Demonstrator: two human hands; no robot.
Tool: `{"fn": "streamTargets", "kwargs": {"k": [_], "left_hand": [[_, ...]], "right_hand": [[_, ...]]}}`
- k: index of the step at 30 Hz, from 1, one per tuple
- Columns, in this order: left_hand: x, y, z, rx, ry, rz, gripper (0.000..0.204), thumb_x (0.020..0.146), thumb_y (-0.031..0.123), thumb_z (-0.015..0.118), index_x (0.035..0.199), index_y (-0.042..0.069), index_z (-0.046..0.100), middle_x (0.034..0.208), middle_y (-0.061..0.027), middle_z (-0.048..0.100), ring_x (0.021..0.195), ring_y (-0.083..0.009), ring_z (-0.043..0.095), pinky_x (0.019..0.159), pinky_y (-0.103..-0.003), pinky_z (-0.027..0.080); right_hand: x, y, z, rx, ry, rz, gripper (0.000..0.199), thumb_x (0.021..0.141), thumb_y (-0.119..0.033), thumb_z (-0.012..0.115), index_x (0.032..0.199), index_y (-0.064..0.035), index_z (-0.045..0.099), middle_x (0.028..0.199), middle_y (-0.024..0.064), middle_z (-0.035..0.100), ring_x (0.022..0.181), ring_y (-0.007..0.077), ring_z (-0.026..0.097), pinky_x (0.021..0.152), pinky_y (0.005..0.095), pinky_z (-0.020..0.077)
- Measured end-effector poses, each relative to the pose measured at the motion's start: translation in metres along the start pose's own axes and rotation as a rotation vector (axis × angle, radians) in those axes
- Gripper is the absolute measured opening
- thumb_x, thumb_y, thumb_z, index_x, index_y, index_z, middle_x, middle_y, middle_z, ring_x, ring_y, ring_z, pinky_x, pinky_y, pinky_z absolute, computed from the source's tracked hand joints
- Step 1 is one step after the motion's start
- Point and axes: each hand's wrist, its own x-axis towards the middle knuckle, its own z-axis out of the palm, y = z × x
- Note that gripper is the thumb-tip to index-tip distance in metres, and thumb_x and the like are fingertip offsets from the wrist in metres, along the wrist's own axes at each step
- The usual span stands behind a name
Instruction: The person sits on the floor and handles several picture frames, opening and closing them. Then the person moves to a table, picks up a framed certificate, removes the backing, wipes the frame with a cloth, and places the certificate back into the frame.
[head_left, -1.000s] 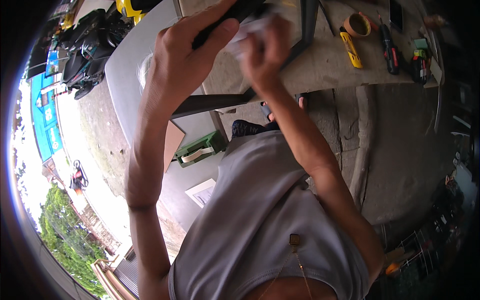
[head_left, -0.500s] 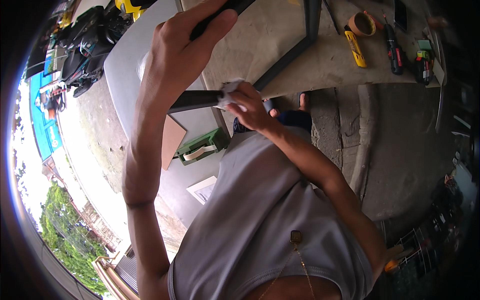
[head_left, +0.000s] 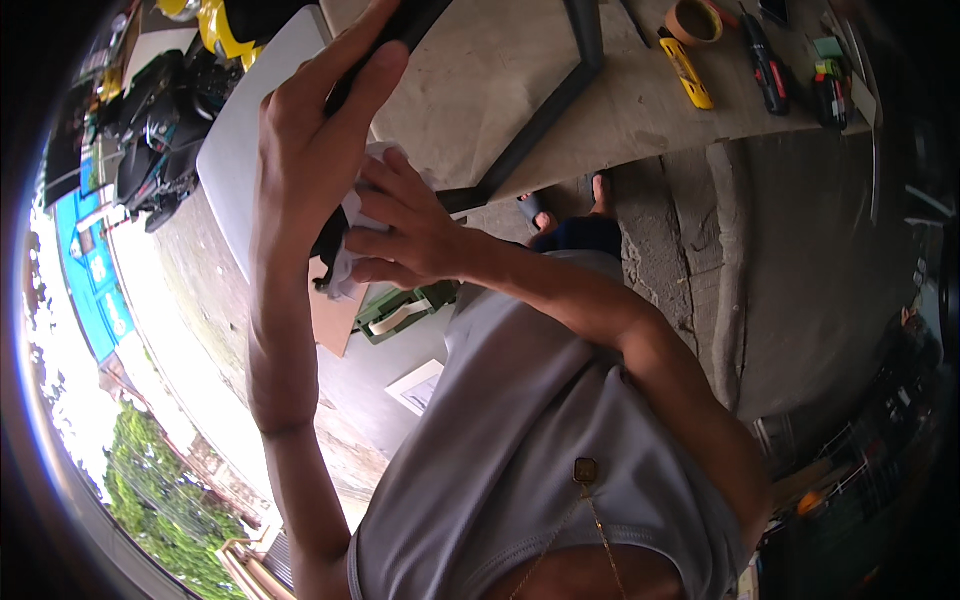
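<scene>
A black frame of straight bars (head_left: pixel 537 122) stands over a brown-covered table (head_left: pixel 640 125). My left hand (head_left: pixel 325 125) is wrapped round its upper left bar, with the thumb along the near side. Below it, my right hand (head_left: pixel 410 225) presses a crumpled white cloth (head_left: pixel 347 270) round the lower left part of the frame. The fingers of that hand are curled over the cloth. My left forearm and the cloth hide much of the bar there.
At the table's far right lie a yellow utility knife (head_left: pixel 687 75), a round brown ring-like container (head_left: pixel 693 20) and a dark power screwdriver (head_left: pixel 766 72). A green tape dispenser (head_left: pixel 405 314) sits below my right hand. Parked motorcycles (head_left: pixel 165 125) stand at the left.
My right hand has slid left along the lower bar with the cloth, from near the frame's corner to beside my left forearm. My left hand keeps its hold on the bar.
</scene>
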Motion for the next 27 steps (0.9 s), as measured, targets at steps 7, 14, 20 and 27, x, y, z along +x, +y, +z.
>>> {"fn": "streamTargets", "kwargs": {"k": [7,14,20,27], "left_hand": [[0.003,0.003,-0.008,0.156,-0.061,-0.191,0.04,0.09,0.03,0.051,0.129,0.02,0.048,0.117,-0.004,0.058,0.1,-0.0062,0.048,0.091,-0.023,0.035],[0.002,0.0,-0.004,0.156,-0.047,-0.092,0.038,0.088,0.022,0.057,0.125,0.017,0.052,0.085,0.0057,0.06,0.06,-0.0017,0.035,0.053,-0.017,0.031],[0.0,0.008,0.0,0.212,-0.032,-0.126,0.039,0.09,0.019,0.053,0.128,0.014,0.049,0.104,-0.0004,0.064,0.063,-0.0017,0.039,0.055,-0.017,0.034],[-0.008,0.005,-0.003,0.25,-0.065,-0.03,0.039,0.09,0.016,0.052,0.129,0.013,0.048,0.108,-0.0065,0.063,0.081,-0.0071,0.054,0.073,-0.023,0.043]], "right_hand": [[-0.118,0.081,0.017,-0.587,0.078,0.139,0.02,0.086,-0.022,0.044,0.084,-0.0029,0.051,0.092,0.0193,0.046,0.098,0.0426,0.042,0.095,0.0721,0.0147],[-0.023,0.064,0.023,-0.425,0.519,0.202,0.051,0.088,-0.033,0.042,0.12,0.0076,0.038,0.127,0.032,0.031,0.116,0.0532,0.031,0.099,0.0614,0.019],[-0.005,0.09,0.01,-0.531,0.725,0.361,0.048,0.086,-0.036,0.047,0.115,0.0014,0.045,0.119,0.0224,0.045,0.121,0.0449,0.035,0.101,0.0547,0.0226],[-0.057,0.136,-0.056,-0.356,0.539,0.944,0.033,0.088,-0.015,0.042,0.108,0.0108,0.048,0.123,0.0333,0.04,0.117,0.0443,0.039,0.102,0.0449,0.0283]]}}
